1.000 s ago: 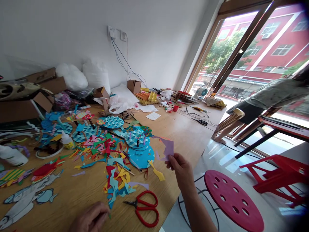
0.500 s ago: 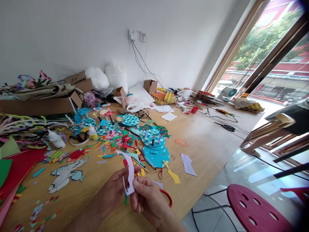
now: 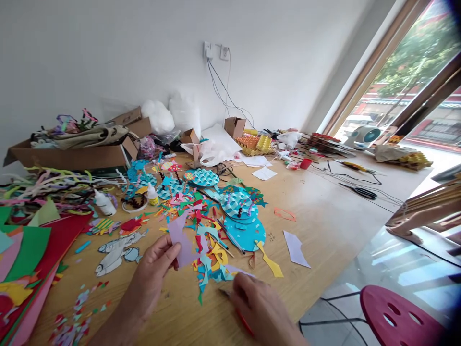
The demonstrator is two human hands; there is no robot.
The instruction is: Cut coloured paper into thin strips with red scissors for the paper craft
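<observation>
My left hand (image 3: 158,259) pinches a piece of light purple paper (image 3: 184,247) between thumb and fingers, holding it up over the table. To its right, my right hand (image 3: 254,300) is curled around a pair of scissors with red handles (image 3: 245,323). The tip of the scissors shows beyond the knuckles; most of the tool is hidden under the hand. Between the hands and just behind them lie blue paper scraps (image 3: 205,269) and yellow scraps (image 3: 218,254). Another purple piece (image 3: 297,249) lies farther right on the tabletop.
Blue egg-carton crafts (image 3: 239,204) stand mid-table on a blue disc (image 3: 248,233). To the left are cut-out fish drawings (image 3: 113,257), a white glue bottle (image 3: 104,203) and coloured sheets (image 3: 68,240). Black scissors (image 3: 362,192) lie at right. A red stool (image 3: 396,315) stands beside the table.
My right hand has let go of the thin curved purple strip and moved down to the scissors on the table. My left hand now holds a wider purple piece. The view has shifted left.
</observation>
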